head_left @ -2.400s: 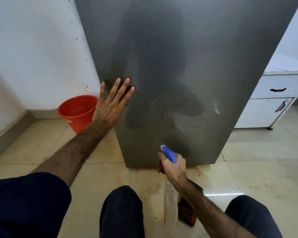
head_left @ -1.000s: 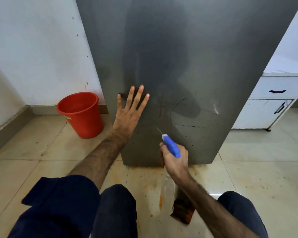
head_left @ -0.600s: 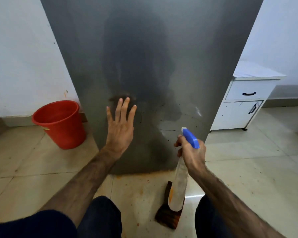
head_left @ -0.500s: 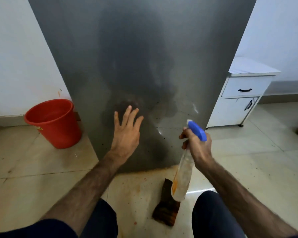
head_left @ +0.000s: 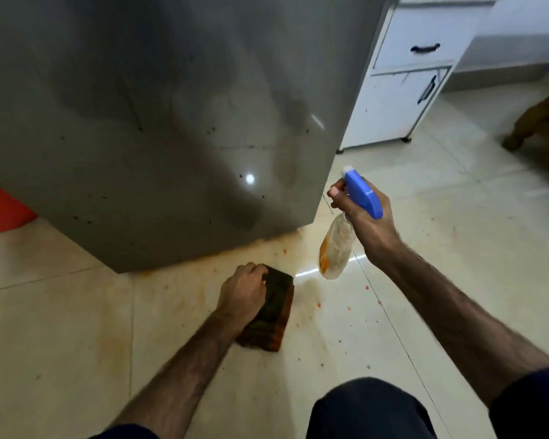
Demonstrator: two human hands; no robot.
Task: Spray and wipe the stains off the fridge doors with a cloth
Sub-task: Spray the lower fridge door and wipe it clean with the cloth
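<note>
Head view: left hand [head_left: 243, 291] curls over the folded cloth [head_left: 271, 312] on the floor, right hand [head_left: 363, 217] grips the bottle [head_left: 336, 248]; the soiled cloth may smear the fridge [head_left: 171, 122].

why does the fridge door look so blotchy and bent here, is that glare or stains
Head view: the fridge door carries a broad dark reflection or shadow, one bright round glare spot low on it, plus real small dark specks. Its leaning edges are wide-angle distortion. Motion blur softens the left hand gripping the cloth and the right hand holding the spray bottle. A glare streak marks the floor.
</note>
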